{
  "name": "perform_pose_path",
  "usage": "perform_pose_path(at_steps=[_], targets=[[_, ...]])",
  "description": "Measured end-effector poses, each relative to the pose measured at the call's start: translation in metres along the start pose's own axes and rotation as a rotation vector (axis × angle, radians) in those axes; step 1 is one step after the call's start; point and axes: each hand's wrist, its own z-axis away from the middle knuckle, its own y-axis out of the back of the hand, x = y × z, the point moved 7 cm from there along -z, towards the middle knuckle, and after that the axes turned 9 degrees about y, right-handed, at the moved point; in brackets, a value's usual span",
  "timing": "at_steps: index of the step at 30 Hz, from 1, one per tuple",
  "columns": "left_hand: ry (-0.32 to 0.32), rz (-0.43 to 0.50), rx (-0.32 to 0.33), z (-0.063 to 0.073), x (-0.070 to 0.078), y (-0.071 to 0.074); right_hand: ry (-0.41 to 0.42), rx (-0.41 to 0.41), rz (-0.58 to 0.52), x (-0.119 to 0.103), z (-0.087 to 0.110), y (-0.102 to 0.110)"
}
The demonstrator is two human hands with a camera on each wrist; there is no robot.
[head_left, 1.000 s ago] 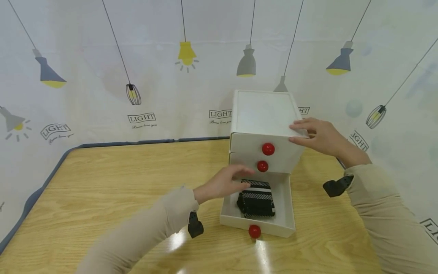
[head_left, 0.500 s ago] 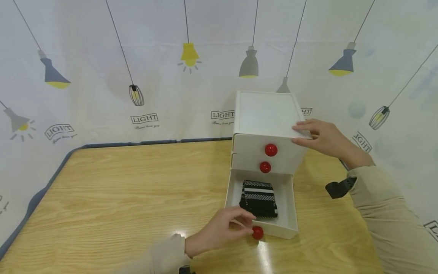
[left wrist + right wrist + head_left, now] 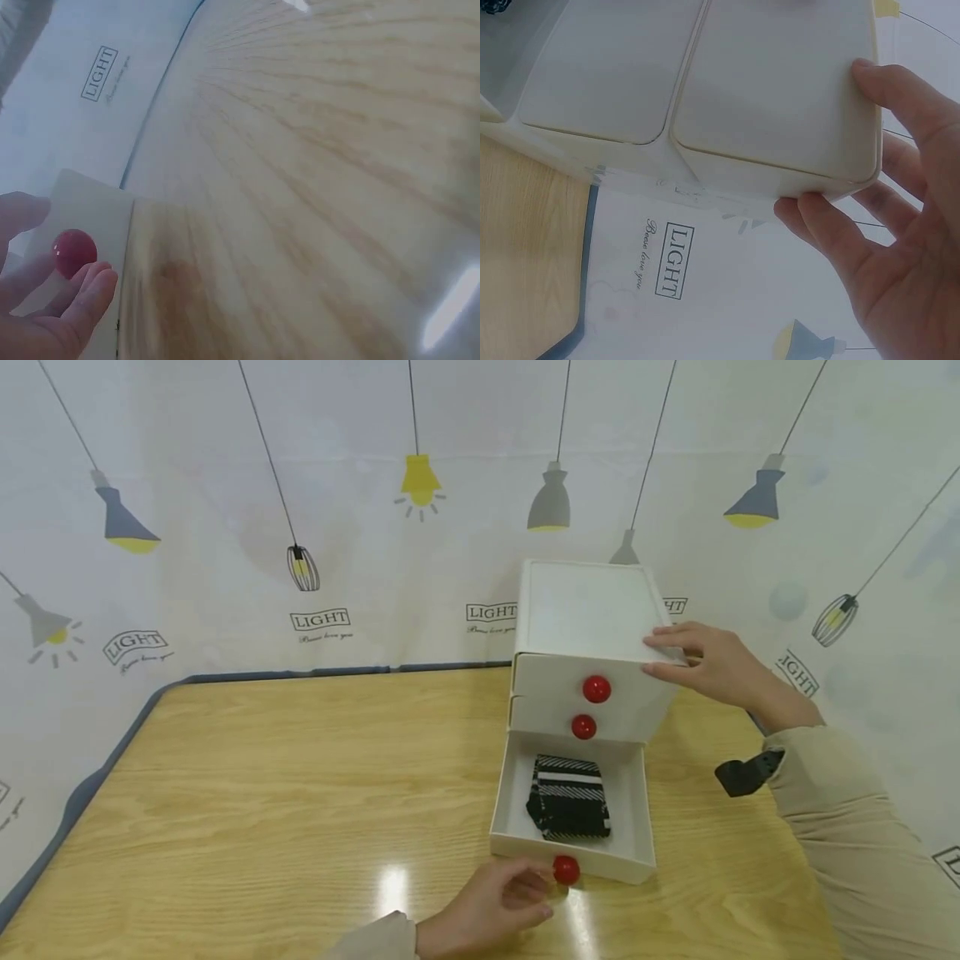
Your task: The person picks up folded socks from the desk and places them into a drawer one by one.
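Observation:
A white drawer cabinet stands on the table with its bottom drawer pulled out. Folded black-and-white patterned cloth lies inside that drawer. My left hand is at the drawer's front beside its red knob. Its fingers are loosely bent with a gap to the thumb; fingertips are close to the knob, and I cannot tell if they touch it. My right hand rests on the cabinet's top right front corner, fingers spread; the right wrist view shows the thumb at the front edge and other fingers along the side.
The two upper drawers, with red knobs, are closed. A wooden table extends to the left. Behind it hangs a white backdrop printed with lamps and the word LIGHT.
My left hand has moved from above the drawer down and toward me to its front knob. The right hand stays on the cabinet corner. The head view has shifted slightly.

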Motion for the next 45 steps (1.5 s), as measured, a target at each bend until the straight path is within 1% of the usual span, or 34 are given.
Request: perform_pose_path(at_steps=[3, 6, 8, 10, 12, 15, 17, 19, 23, 27, 30, 34, 39, 45], targets=[[-0.014, 0.040, -0.021, -0.004, -0.002, -0.003, -0.003, -0.003, 0.009, 0.000, -0.001, 0.000], [-0.050, 0.054, -0.044, -0.010, -0.001, -0.007, -0.015, -0.008, 0.012, 0.002, -0.001, -0.001], [-0.086, 0.039, -0.051, -0.013, 0.002, -0.008, -0.020, -0.011, 0.007, 0.003, -0.001, -0.001], [-0.098, 0.031, -0.055, -0.015, 0.008, -0.008, -0.024, -0.014, 0.003, 0.003, -0.001, -0.001], [-0.105, 0.021, -0.051, -0.018, 0.010, -0.009, -0.031, -0.014, -0.001, 0.003, -0.001, -0.001], [-0.093, 0.012, -0.030, -0.022, 0.007, -0.010, -0.041, -0.012, 0.000, 0.003, -0.001, -0.001], [-0.091, -0.005, -0.003, -0.026, 0.001, -0.011, -0.040, -0.010, 0.002, 0.002, 0.000, -0.001], [-0.085, -0.021, 0.025, -0.028, -0.002, -0.011, -0.032, -0.009, 0.003, 0.002, -0.001, -0.001], [-0.087, -0.042, 0.067, -0.032, -0.002, -0.010, -0.032, -0.004, -0.004, 0.002, -0.001, -0.001], [-0.094, -0.053, 0.078, -0.035, 0.000, -0.010, -0.043, -0.001, -0.007, 0.003, 0.000, -0.001], [-0.096, -0.057, 0.086, -0.040, 0.001, -0.009, -0.029, -0.005, -0.003, 0.003, -0.001, -0.001], [-0.088, -0.056, 0.123, -0.051, 0.003, -0.002, -0.017, -0.009, -0.001, 0.003, 0.000, -0.001], [-0.069, -0.062, 0.174, -0.070, 0.005, 0.009, -0.020, -0.008, 0.000, 0.005, 0.000, -0.002], [-0.066, -0.113, 0.206, -0.092, 0.003, 0.018, -0.001, 0.015, -0.015, 0.003, 0.000, 0.000]])
